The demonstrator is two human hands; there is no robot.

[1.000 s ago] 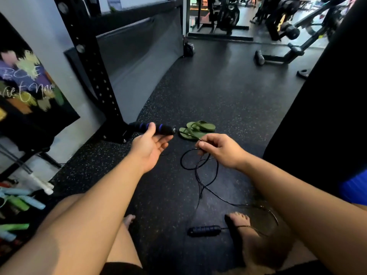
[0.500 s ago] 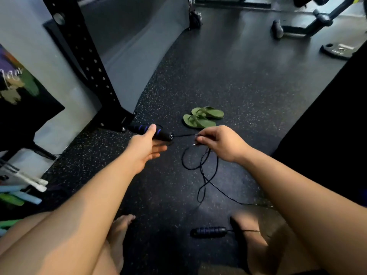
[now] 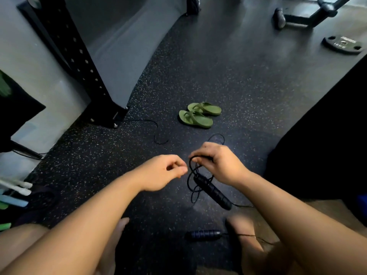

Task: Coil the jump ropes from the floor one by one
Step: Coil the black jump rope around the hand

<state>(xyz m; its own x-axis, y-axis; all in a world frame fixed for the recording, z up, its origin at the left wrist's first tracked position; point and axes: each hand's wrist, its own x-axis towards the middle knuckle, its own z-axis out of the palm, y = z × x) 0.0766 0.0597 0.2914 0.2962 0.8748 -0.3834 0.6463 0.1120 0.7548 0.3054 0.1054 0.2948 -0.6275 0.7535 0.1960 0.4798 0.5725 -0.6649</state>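
Well, the floor (image 3: 228,80) here is dark rubber flecked with pale specks, and it runs up to a grey wall (image 3: 123,42) on the far left. A black rack post (image 3: 79,62) with a row of holes stands bolted down at the floor's left side. A pair of green flip-flops (image 3: 198,115) lies near the middle of the floor. In the far right corner a round black weight plate (image 3: 342,44) lies flat, near the base of a machine (image 3: 294,16). Some white, blue and green bars (image 3: 14,193) lie along the left edge.

My right grip (image 3: 216,163) is closed tight on the jump rope (image 3: 213,192). Fingers and thumb pinch several loops of its thin black cord (image 3: 195,169), and one loop pokes out above my knuckles. One ribbed black handle (image 3: 222,200) hangs tilted just below my palm. The other handle (image 3: 202,235) lies on the floor between my bare feet, its cord trailing off past my right foot (image 3: 244,239).

My left grip (image 3: 164,171) sits just beside the loops, fingers loosely curled, thumb and forefinger close together. I cannot tell whether they touch the cord. A loose strand (image 3: 156,133) of thin black cord curls over the floor from the rack post's base, and I cannot tell whether it is the same rope.

The weight plate bears pale lettering, too blurred to read.
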